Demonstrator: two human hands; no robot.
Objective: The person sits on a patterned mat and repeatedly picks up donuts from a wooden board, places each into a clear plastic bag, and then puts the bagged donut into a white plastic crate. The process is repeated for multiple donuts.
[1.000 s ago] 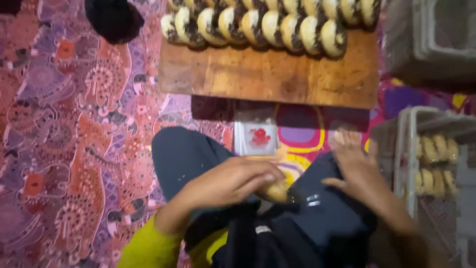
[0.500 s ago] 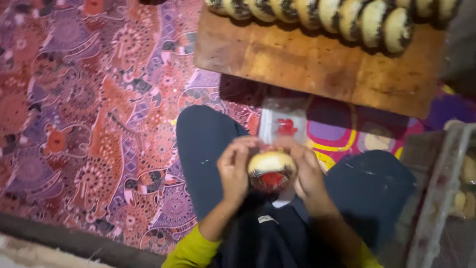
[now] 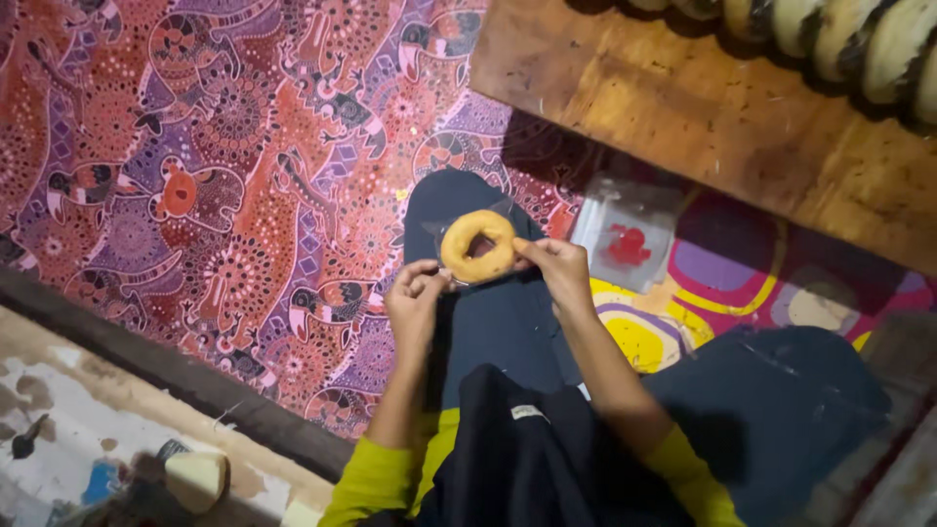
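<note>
Above the knee, a ring-shaped pastry (image 3: 477, 246) is pinched by the left hand (image 3: 415, 301) and right hand (image 3: 558, 270) — a wooden board (image 3: 712, 117) and plastic packets (image 3: 628, 234) lie beyond.

Beyond the grip, the row of rings (image 3: 830, 34) on the wooden surface (image 3: 703, 107) is cut off by the top edge. The clear wrapper (image 3: 467, 217) around the ring pastry (image 3: 477, 246) is too faint to trace.

Left hand (image 3: 415, 298) and right hand (image 3: 558, 268) pinch ring-shaped pastry (image 3: 477, 246) in clear wrapper above knee. Stack of plastic bags (image 3: 627, 234) lies on patterned mat (image 3: 195, 176). Wooden board (image 3: 703, 107) carries row of pastries (image 3: 839, 39).
</note>
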